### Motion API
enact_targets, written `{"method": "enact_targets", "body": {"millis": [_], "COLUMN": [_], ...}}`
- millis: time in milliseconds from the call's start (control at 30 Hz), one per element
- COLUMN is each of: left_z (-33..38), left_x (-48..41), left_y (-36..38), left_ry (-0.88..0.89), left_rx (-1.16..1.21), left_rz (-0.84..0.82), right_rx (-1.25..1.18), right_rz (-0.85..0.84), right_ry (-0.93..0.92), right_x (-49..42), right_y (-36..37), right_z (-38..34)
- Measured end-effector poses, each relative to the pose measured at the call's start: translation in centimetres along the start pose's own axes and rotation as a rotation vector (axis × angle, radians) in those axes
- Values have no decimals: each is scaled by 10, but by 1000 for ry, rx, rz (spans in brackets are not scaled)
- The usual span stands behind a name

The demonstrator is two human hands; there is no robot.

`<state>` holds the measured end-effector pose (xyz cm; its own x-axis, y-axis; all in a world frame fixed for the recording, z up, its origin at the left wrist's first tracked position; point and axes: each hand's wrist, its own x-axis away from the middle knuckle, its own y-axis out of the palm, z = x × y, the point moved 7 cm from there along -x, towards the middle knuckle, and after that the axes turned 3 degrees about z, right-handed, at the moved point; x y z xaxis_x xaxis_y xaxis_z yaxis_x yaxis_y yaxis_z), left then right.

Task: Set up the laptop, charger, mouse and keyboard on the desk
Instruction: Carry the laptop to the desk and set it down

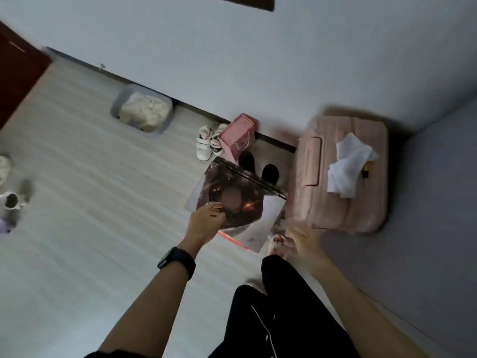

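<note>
laptop (240, 202) closed, lid skin dark with sparkle print, held in the air above the pale floor (90, 177), just beside the pink suitcase (343, 177). no desk in view; charger, mouse and keyboard not seen.

left hand (206, 224): fingers curled round the laptop's near left edge, thumb on top, ring visible, watch (178, 259) on the wrist. it appears to carry the whole weight. right hand (303, 241): blurred, fingers loosely spread, holding nothing i can make out, near the laptop's near right corner. cannot tell whether it touches.

step in hand, as i read it: lifting the laptop to carry it to the desk.

to do it well:
- bring the right hand under the right edge, so the weight sits on two hands rather than one pinch at a corner.
- keep the lid shut and the machine level; a one-sided grip lets it tilt and slide.
- mind the suitcase corner and the shoes (206, 143) by the wall when turning away.
- white cloth (346, 166) on the suitcase may cover small items; check there for accessories.
</note>
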<state>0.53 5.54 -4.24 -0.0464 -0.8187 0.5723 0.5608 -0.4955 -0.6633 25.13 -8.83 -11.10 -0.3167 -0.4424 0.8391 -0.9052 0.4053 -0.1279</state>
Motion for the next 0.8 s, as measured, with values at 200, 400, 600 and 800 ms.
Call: {"method": "enact_targets", "body": {"millis": [200,400,600,800], "left_z": [-22,-62,-98,-145], "left_x": [-75,-171,-273,-327], "left_y": [-9,-15,-1,33], "left_ry": [-85,-147,-113,-160], "left_rx": [-82,-176,-221,-8], "left_rz": [-50,-94,-137,-241], "right_rx": [16,34,-107,-296], "right_rz": [31,92,159,210], "right_ry": [125,180,229,252], "right_x": [-64,-135,-188,-203], "right_y": [20,38,68,89], "right_z": [4,15,45,90]}}
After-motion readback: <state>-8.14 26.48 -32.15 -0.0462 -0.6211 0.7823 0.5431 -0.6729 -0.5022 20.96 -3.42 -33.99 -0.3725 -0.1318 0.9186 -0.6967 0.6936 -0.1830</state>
